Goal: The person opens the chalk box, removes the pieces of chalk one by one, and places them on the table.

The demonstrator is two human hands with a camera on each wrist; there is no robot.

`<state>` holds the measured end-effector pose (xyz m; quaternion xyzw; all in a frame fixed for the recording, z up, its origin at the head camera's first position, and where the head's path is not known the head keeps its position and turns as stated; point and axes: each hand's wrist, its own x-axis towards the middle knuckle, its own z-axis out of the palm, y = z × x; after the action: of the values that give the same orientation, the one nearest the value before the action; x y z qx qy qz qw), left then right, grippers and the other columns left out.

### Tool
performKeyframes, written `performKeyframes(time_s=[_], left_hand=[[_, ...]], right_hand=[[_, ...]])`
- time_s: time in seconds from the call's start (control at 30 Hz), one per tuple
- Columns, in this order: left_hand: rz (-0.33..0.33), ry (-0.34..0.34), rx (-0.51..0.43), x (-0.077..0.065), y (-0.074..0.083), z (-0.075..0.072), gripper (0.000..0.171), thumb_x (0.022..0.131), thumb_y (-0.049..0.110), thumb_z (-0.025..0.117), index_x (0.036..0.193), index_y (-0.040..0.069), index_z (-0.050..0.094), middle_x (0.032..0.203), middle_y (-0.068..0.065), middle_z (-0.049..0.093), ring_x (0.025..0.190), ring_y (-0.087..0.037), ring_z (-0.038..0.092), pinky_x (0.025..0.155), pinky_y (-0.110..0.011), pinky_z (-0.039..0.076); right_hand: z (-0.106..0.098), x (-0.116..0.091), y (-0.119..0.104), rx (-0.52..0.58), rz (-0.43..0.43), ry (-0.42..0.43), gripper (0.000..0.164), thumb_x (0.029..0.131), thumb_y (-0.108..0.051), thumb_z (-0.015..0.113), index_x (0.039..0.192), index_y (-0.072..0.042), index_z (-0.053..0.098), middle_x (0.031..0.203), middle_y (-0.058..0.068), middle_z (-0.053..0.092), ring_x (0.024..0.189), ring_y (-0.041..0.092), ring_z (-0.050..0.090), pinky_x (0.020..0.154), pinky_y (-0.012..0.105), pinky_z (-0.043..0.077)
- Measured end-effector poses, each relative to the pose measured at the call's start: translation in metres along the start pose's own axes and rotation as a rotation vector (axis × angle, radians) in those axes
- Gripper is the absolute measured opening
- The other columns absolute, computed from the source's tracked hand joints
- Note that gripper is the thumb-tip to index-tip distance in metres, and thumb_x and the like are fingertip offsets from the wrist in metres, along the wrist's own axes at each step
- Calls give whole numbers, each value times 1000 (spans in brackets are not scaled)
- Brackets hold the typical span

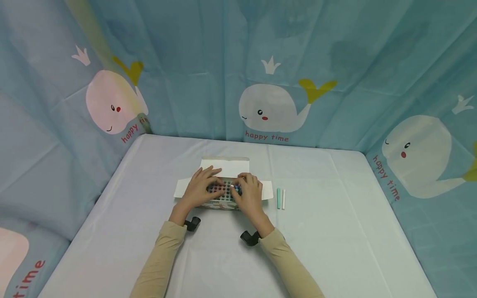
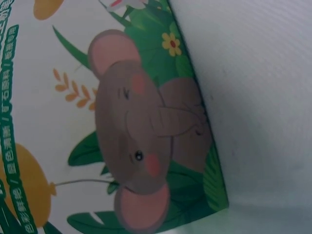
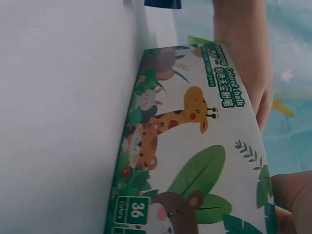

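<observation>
An open box of coloured chalk stands on the table, its lid flap raised at the back. Rows of chalk ends show inside. Over the box's left part lies my left hand, fingers spread, with thumb and forefinger apart above the chalks. My right hand is at the right part, its thumb and forefinger curled around a small dark blue thing with a white bit beside it; its kind is too small to make out. The box's printed front shows animals in the right wrist view.
A green chalk and a white chalk lie side by side to the right of the box. White side flaps stick out from the box. Behind the white table hangs a blue curtain with whales.
</observation>
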<state>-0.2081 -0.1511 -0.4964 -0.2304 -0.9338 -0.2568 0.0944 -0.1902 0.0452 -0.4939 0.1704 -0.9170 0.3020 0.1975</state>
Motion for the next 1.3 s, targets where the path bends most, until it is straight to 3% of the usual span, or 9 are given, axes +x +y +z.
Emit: performKeyframes(time_s=[0.4, 1.03, 1.2, 1.3], left_hand=[[6, -4, -4, -1, 0, 0, 26, 80, 46, 69, 94, 24, 68, 141, -4, 45, 138, -30, 26, 121, -47, 8], [12, 11, 10, -1, -2, 1, 27, 79, 47, 69, 95, 25, 67, 141, -3, 45, 138, -30, 27, 121, -48, 8], [13, 9, 13, -1, -3, 2, 28, 79, 48, 69, 95, 25, 67, 141, -3, 45, 138, -30, 26, 121, -49, 9], [13, 7, 5, -1, -2, 2, 28, 79, 47, 70, 95, 24, 68, 141, -4, 45, 138, -30, 26, 121, -48, 8]], right_hand=[[2, -1, 0, 111, -12, 84, 12, 89, -24, 63, 95, -14, 65, 118, 6, 53, 104, 25, 51, 93, 50, 43], [-2, 2, 3, 298, -89, 86, 13, 84, -20, 70, 94, -12, 68, 118, 10, 54, 101, 25, 50, 96, 53, 40], [-5, 3, 1, 339, -98, 104, 13, 84, -19, 70, 94, -13, 66, 118, 8, 54, 88, 21, 48, 78, 37, 46], [-9, 5, -1, 366, -108, 123, 14, 84, -20, 69, 94, -11, 65, 118, 10, 54, 89, 21, 48, 66, 32, 48]])
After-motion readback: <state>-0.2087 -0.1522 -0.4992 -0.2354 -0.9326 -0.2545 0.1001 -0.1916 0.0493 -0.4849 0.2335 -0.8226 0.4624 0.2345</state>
